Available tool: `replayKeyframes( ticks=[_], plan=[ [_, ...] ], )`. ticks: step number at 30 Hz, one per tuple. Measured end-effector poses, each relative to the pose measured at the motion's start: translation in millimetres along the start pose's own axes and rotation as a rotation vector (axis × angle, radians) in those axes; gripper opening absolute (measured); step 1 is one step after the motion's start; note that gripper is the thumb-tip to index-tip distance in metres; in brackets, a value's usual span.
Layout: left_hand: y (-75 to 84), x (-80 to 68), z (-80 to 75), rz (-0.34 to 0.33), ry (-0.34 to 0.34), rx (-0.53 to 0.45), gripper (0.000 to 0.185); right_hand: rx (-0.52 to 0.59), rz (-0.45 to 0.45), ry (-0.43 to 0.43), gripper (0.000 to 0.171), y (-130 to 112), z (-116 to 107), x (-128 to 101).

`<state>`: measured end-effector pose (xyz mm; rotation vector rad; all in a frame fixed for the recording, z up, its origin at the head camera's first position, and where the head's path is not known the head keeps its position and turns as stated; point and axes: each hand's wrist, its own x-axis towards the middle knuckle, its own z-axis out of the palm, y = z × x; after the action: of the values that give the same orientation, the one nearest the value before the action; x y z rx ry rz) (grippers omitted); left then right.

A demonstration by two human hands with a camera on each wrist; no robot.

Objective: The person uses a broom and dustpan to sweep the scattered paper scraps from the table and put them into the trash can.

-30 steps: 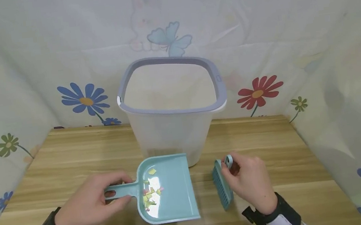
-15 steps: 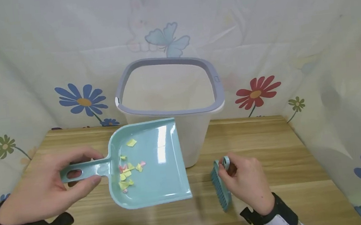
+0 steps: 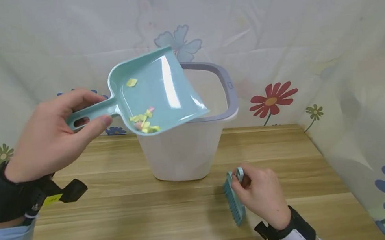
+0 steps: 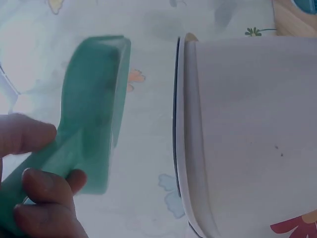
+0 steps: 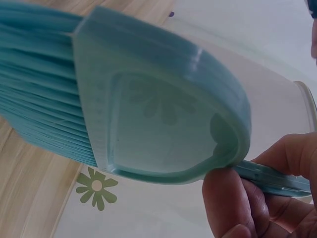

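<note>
Tilting above the rim of the white bin [image 3: 185,152], the teal dustpan [image 3: 155,92] carries a small heap of paper scraps [image 3: 144,122] near its lower edge, with 1 yellow piece higher up. The left hand [image 3: 50,142] has its grip closed round the dustpan's handle. The right hand [image 3: 259,195] has its grip closed on the teal brush [image 3: 233,200], low over the bench [image 3: 118,223]. The scraps sit at the side edge nearest the bench, so a steeper tilt might drop them outside the bin.
</note>
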<state>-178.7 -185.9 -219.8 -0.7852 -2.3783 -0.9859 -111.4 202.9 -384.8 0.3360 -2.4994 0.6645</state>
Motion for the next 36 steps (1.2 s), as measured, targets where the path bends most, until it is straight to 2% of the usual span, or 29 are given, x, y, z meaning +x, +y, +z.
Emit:
replayKeyframes(
  ticks=[5, 13, 23, 30, 33, 36],
  plan=[
    [2.4, 24.1, 12.2, 0.053, 0.03, 0.016, 0.028, 0.005, 0.003, -0.006, 0.017, -1, -1, 1],
    [-11.3, 49.4, 34.7, 0.152, 0.055, 0.098, 0.032, 0.003, 0.012, -0.019, 0.017, -1, -1, 2],
    [-18.2, 54.9, 54.7, 0.295, 0.108, 0.3, 0.037, 0.01, 0.019, -0.019, 0.019, 0, -1, 1],
    [-15.1, 54.3, 60.5, 0.419, 0.173, 0.373, 0.031, 0.012, 0.02, -0.022, 0.018, 0, -1, 1],
    [-13.0, 53.1, 60.6, 0.424, 0.187, 0.376, 0.03, 0.009, 0.01, -0.016, 0.018, 0, -1, 2],
    [-10.4, 50.6, 58.6, 0.394, 0.203, 0.339, 0.034, 0.01, 0.004, -0.012, 0.018, 0, -1, 3]
  ],
)
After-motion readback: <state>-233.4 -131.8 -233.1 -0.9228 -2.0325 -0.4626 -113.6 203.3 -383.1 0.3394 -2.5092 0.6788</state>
